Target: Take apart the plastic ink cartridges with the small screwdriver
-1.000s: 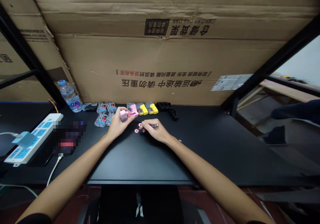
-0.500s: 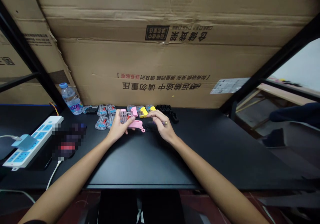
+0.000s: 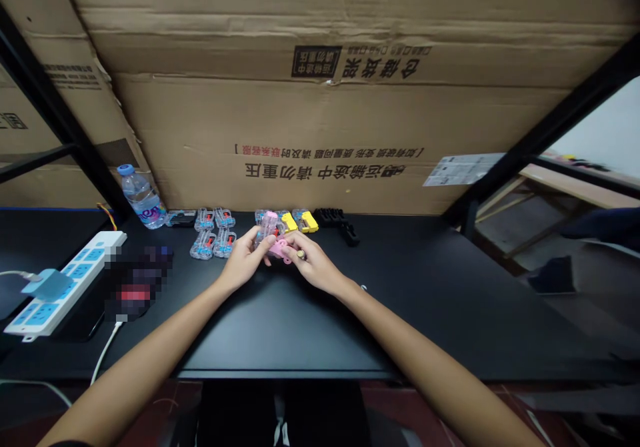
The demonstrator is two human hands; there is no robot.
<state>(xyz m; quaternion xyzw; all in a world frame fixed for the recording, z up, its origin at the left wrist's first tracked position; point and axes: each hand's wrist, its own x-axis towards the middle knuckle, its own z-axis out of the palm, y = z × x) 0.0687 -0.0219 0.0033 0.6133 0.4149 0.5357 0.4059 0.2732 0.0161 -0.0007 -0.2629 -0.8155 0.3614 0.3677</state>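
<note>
My left hand [image 3: 246, 261] grips a small pink and clear plastic gadget [image 3: 273, 239] just above the black desk [image 3: 310, 314]. My right hand [image 3: 311, 265] is closed against the gadget's right side and pinches a small metal-tipped piece [image 3: 301, 254]. Behind the hands lies a row of similar gadgets: clear ones with blue and red parts [image 3: 214, 232], two with yellow parts [image 3: 300, 221] and black ones [image 3: 337, 221].
A water bottle [image 3: 141, 196] stands at the back left. A white power strip [image 3: 64, 282] with a plug and cables lies at the left, beside a blurred dark object [image 3: 137, 280]. Large cardboard boxes [image 3: 320, 100] wall the desk's back. Black frame posts stand at both sides.
My right hand left the desk, reached back toward the row, then came to the pink gadget. My left hand has turned the gadget and kept hold of it.
</note>
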